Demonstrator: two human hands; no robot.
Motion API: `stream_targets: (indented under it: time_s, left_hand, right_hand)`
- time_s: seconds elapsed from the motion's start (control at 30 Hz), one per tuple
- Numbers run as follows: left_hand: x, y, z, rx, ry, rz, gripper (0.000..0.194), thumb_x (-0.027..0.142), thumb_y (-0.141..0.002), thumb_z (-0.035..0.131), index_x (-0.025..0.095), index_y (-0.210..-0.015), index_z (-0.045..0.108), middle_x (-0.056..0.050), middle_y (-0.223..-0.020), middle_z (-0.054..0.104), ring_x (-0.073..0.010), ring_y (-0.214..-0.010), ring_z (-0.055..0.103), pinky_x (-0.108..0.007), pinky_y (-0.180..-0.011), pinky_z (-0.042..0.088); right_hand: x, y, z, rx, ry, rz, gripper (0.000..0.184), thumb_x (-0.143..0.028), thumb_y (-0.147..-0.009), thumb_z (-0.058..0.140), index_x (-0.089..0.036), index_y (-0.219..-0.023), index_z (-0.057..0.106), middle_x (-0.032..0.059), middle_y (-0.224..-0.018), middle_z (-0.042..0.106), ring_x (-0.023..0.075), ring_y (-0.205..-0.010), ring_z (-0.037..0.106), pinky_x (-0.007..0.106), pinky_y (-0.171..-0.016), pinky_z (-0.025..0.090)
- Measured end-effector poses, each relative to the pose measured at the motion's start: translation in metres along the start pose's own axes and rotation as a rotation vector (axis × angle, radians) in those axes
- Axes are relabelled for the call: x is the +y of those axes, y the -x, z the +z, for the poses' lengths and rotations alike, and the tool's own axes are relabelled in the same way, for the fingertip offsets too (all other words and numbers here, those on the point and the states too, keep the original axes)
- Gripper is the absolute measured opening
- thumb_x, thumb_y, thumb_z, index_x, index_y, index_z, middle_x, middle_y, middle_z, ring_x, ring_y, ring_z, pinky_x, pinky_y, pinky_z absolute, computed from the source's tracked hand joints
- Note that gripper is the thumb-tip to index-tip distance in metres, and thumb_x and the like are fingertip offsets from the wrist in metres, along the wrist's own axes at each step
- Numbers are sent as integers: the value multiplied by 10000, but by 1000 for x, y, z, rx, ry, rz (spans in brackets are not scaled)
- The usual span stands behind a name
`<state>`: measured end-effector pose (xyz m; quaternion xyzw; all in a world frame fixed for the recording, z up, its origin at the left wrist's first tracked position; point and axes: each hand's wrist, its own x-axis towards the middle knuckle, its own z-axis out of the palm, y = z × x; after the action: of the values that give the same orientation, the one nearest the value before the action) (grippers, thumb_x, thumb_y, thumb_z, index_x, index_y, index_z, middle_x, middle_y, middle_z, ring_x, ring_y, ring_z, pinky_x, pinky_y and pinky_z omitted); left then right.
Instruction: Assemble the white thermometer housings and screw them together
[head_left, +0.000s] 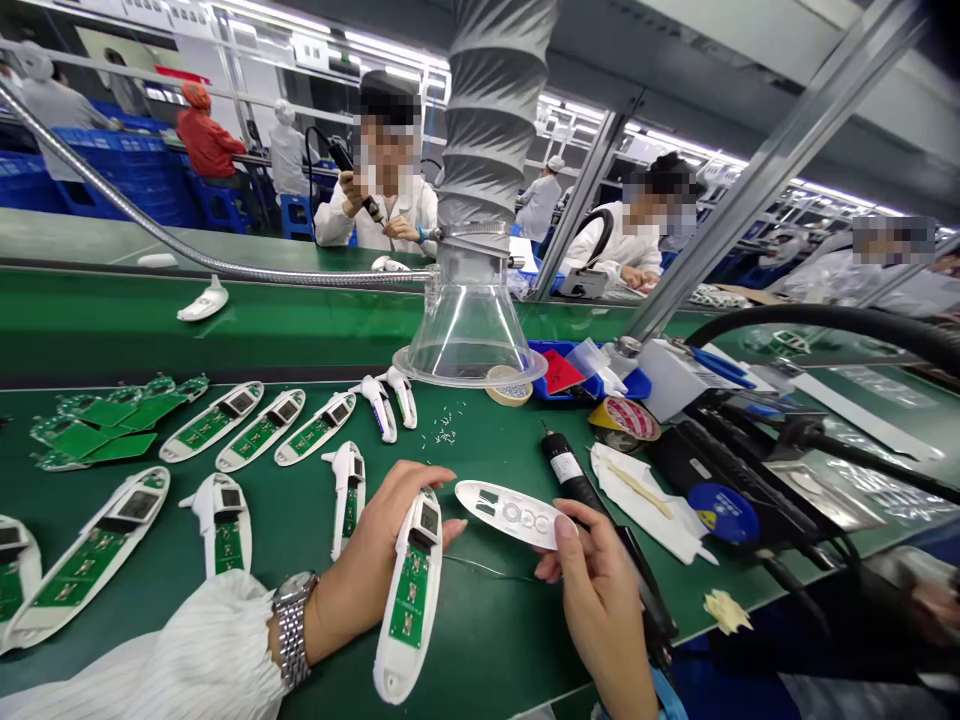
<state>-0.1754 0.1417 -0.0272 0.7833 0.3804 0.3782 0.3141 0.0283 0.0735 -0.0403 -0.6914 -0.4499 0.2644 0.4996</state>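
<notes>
My left hand (375,560) is closed around a white thermometer housing (401,645), an elongated half-shell with a green circuit board and a small grey display facing up. Between the thumb and fingers of my right hand (592,575) is a white oval cover (506,510), with cut-out openings and round button shapes. Cover and housing are apart, with a small gap of green mat between them. Left of my hands lie several similar open housings (94,555) with boards inside. A black electric screwdriver (574,475) rests on the mat beyond my right hand.
Green circuit boards (112,425) are piled at the left. A clear fume hood (472,340) hangs above scattered small bits (446,430). At right are a blue tray (637,385), a tape roll (626,420) and black equipment (712,480). Co-workers sit beyond the green conveyor (315,330).
</notes>
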Motion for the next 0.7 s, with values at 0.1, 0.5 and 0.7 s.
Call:
stream_targets:
  time_s: [0.1, 0.5, 0.7]
  left_hand:
    - [0, 0, 1, -10, 1, -26, 289, 267, -846, 571, 277, -1113, 463, -19, -1085, 499, -152, -1016, 529, -286, -884, 450]
    - [2, 2, 4, 46, 86, -87, 476, 191, -837, 558, 303, -1243, 336, -25, -1020, 404, -163, -911, 497, -348, -870, 434]
    - [3, 3, 3, 63, 76, -27, 531, 154, -842, 537, 309, -1284, 288, -32, -1008, 384, -165, -902, 479, -358, -878, 426]
  right_hand:
    - [2, 1, 3, -43, -80, 33, 488, -600, -858, 463, -172, -1093, 472, 0, -565, 584, 164, -548, 553, 243, -536, 450]
    - [5, 16, 7, -69, 102, -93, 376, -502, -890, 482, -193, -1103, 482, 1, -686, 584, 164, -618, 569, 243, -549, 455]
    - [8, 17, 6, 79, 416, -417, 349, -479, -895, 493, -182, -1068, 553, -20, -625, 470, 141, -526, 482, 245, -500, 404]
